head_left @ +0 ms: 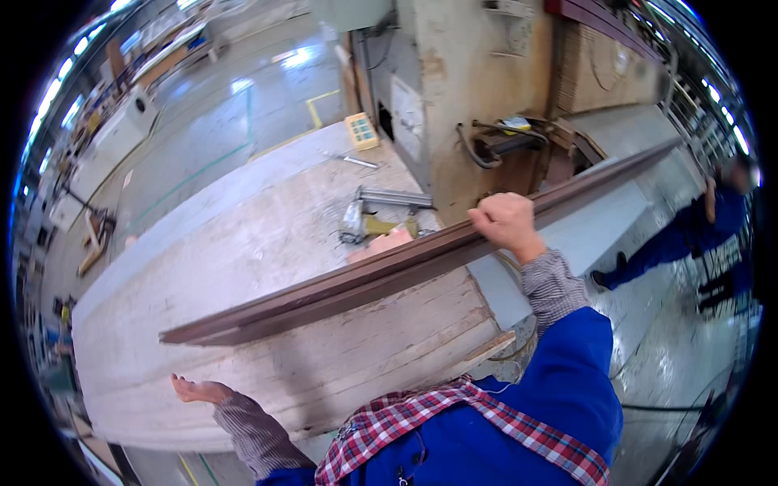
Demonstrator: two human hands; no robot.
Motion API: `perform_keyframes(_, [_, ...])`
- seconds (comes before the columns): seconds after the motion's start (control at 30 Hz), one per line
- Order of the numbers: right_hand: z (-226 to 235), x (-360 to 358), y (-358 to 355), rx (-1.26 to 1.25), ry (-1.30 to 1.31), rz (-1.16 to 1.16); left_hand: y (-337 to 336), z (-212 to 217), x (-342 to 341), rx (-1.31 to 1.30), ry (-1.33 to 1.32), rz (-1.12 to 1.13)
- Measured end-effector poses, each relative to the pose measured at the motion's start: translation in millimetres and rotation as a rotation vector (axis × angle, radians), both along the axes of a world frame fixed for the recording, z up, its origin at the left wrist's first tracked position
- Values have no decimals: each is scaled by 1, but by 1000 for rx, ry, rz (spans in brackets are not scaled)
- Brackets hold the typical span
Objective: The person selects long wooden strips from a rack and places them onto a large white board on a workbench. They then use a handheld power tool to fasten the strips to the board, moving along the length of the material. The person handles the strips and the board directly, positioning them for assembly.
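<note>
One long brown bar [405, 261] clasped in R hand [510, 225], L hand [200, 390] free & unclenched nr bar's L end.

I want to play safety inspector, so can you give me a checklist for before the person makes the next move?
1. Right hand gripping the board: ok, its fingers are curled around it.
2. Left hand holding the board too: not ok, it is open and apart from it.
3. Board resting on the bench: cannot tell, it might be a bit above it.
4. Tool away from the board: not ok, it lies on the bench just behind it.
5. Yellow box out of the way: ok, it is near the bench's far edge.
6. Other person not touching the board: ok, they stand off to the right.
</note>
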State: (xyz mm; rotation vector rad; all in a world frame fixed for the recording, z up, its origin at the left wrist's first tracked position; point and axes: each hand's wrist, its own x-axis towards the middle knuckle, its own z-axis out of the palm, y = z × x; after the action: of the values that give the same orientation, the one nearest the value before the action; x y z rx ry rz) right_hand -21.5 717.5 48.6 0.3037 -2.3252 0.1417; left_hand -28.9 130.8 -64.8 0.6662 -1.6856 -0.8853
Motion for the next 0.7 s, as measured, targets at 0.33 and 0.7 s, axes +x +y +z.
perform_keyframes(0.33, [18, -5, -5, -85, -169, 87, -166, -152, -48, 354, -55, -464])
perform_keyframes(0.7, [11, 10, 11, -5, -231, -53, -46, -128, -90, 1208, 123, -713])
